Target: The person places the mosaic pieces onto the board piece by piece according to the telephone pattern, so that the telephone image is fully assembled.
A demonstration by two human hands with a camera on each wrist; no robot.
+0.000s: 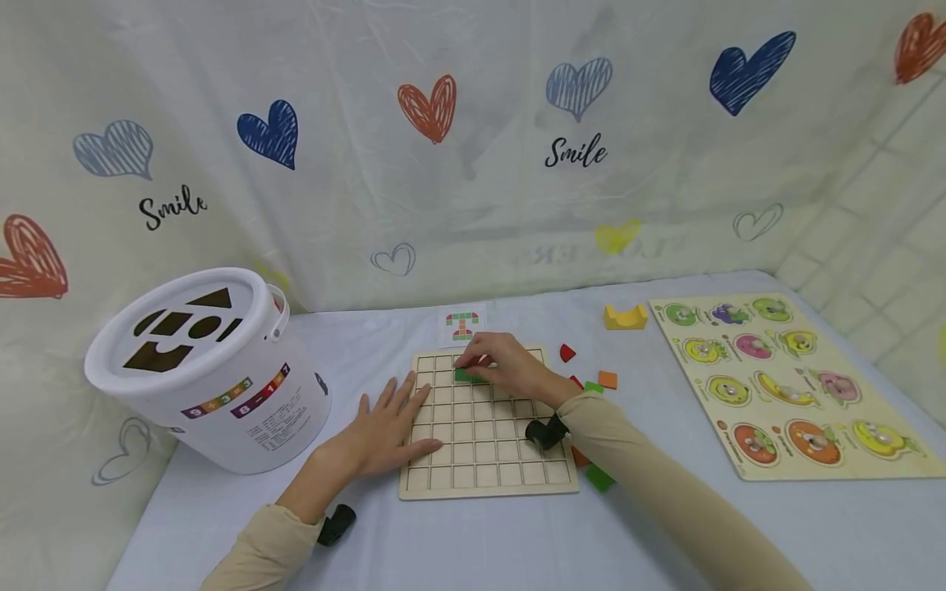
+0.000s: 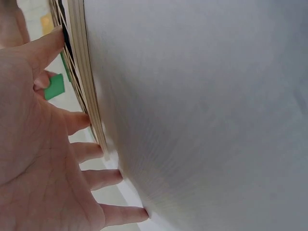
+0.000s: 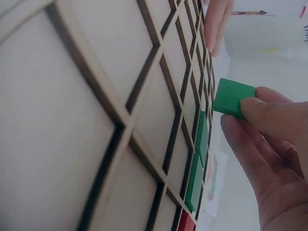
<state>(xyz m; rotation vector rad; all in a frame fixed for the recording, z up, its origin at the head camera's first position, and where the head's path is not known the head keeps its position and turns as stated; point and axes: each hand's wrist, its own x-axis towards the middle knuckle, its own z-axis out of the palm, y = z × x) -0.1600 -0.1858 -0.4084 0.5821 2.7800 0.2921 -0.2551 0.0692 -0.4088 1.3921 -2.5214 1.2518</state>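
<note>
In head view, our left hand (image 1: 379, 431), fingers apart, touches the grid board (image 1: 488, 494). In left wrist view, we see the green block (image 2: 55, 87). In right wrist view, our right hand (image 3: 283, 130) pinches it above the board; probably light and stiff, best held by edges.

Head view: fairly bright, diffuse light, source out of frame; faint, soft-edged shadow on the pale square wooden grid board (image 1: 476, 431) around the bare right hand (image 1: 508, 367). Wide lens stretches the round white plastic bucket (image 1: 214, 402) toward the left edge. Left wrist view: duller, grey cast; smooth white cloth table covering (image 2: 207, 115) darkens toward the far right, background soft. Right wrist view: hazy, low contrast; solid green square block (image 3: 233, 97) fairly crisp, small white paper card (image 3: 219, 175) blurred beyond.
</note>
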